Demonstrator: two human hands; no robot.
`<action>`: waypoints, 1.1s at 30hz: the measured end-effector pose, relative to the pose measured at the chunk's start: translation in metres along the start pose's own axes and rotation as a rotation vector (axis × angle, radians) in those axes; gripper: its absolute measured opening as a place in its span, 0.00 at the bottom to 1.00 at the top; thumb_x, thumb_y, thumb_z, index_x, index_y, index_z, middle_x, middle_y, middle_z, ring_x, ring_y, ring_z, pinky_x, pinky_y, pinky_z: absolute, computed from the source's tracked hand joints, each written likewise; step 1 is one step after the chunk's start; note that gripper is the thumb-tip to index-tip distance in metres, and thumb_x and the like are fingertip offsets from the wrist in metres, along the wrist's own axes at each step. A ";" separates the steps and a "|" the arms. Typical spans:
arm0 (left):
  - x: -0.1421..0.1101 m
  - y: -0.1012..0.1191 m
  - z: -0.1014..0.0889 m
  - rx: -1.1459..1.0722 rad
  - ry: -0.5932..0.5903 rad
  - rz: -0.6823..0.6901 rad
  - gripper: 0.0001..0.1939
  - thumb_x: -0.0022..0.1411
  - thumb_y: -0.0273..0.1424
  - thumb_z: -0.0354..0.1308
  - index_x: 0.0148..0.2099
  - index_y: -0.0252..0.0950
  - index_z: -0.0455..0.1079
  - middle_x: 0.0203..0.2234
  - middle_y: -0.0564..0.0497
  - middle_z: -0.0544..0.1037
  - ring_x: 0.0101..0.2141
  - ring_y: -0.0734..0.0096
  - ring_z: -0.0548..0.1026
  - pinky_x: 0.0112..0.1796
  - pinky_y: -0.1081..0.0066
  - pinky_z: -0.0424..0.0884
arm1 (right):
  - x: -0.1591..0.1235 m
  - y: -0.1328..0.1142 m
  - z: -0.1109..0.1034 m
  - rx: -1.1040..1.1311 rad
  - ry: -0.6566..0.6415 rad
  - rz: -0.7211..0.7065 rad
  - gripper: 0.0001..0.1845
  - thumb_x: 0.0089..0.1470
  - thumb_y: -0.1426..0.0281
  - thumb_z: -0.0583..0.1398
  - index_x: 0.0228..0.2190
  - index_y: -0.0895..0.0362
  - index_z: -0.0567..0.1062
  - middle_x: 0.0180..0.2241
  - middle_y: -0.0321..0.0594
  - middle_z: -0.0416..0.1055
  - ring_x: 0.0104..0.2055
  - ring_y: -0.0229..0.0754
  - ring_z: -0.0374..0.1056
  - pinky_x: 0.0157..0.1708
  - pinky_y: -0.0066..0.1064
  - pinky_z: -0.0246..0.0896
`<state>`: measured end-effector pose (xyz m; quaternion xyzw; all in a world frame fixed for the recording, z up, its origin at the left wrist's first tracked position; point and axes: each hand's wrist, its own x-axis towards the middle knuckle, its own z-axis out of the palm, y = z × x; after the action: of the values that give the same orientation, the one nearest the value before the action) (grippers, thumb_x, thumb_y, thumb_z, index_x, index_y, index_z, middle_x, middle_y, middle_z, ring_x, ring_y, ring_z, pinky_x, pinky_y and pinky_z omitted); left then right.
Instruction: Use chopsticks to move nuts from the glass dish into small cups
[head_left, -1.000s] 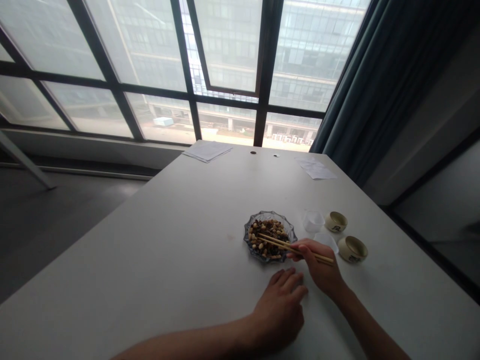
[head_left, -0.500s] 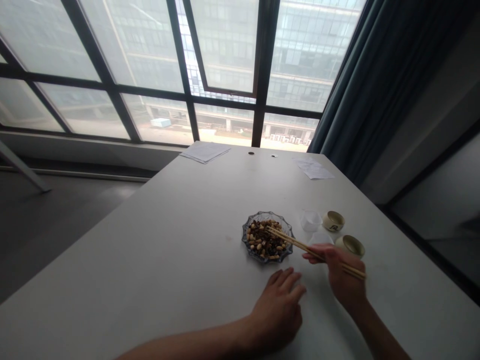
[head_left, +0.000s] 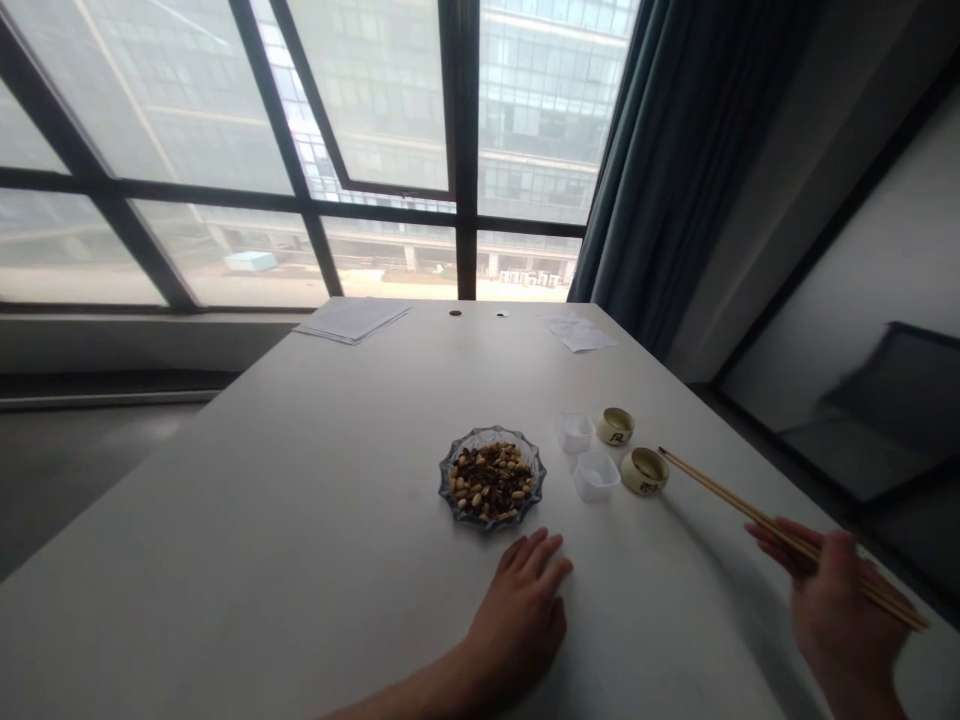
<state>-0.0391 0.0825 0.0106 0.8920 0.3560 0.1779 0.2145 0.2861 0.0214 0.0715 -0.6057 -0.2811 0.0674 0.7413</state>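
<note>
Since half a second ago, the chopsticks [head_left: 724, 493] have left the glass dish [head_left: 478, 441] and swung out past the near cup [head_left: 643, 480], with the right hand [head_left: 840, 600] drawn off toward four o'clock. The left hand [head_left: 521, 610] has stayed put on the table [head_left: 337, 520], just beside the dish at its five o'clock, while the whole view has turned a little to the right.

The work looks well short of finished: the dish still carries a mixed heap [head_left: 491, 482] of pale nuts and small dark pieces, not sorted apart as far as can be seen. What, if anything, lies in the far tub [head_left: 574, 432], the near tub [head_left: 598, 482], the far cup [head_left: 615, 430] or the near cup is too small to tell, so how much is done stays uncertain.

The chopsticks lie nearly side by side, their long axis running from ten o'clock at the tips to four o'clock at the butt ends. The tips show by the near cup's one o'clock edge, at the dish's three o'clock; touching or just above, and with or without a piece between them, I cannot tell. The right grip is closed around the sticks; the left one is relaxed, palm down, holding nothing.
</note>
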 end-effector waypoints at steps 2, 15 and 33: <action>0.000 0.000 0.000 0.009 -0.003 0.003 0.25 0.62 0.22 0.56 0.60 0.43 0.68 0.68 0.50 0.63 0.69 0.59 0.57 0.68 0.55 0.50 | 0.001 0.009 -0.001 0.037 0.000 0.065 0.27 0.60 0.49 0.62 0.30 0.63 0.79 0.24 0.48 0.80 0.25 0.48 0.80 0.28 0.35 0.79; 0.000 -0.003 0.001 0.004 -0.003 -0.002 0.24 0.63 0.23 0.56 0.60 0.44 0.68 0.69 0.51 0.63 0.69 0.59 0.56 0.68 0.55 0.49 | -0.006 -0.021 0.045 0.120 -0.187 0.058 0.27 0.61 0.48 0.62 0.33 0.62 0.80 0.25 0.48 0.81 0.25 0.47 0.80 0.26 0.33 0.77; 0.000 0.003 0.004 -0.001 0.021 0.001 0.24 0.61 0.25 0.58 0.60 0.42 0.68 0.67 0.49 0.65 0.68 0.56 0.57 0.68 0.56 0.49 | -0.045 -0.094 0.237 -0.669 -1.095 -0.772 0.35 0.70 0.50 0.50 0.16 0.54 0.68 0.17 0.37 0.70 0.20 0.38 0.60 0.25 0.32 0.44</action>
<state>-0.0353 0.0798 0.0082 0.8902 0.3576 0.1875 0.2109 0.1076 0.1816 0.1701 -0.5370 -0.8078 0.0053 0.2429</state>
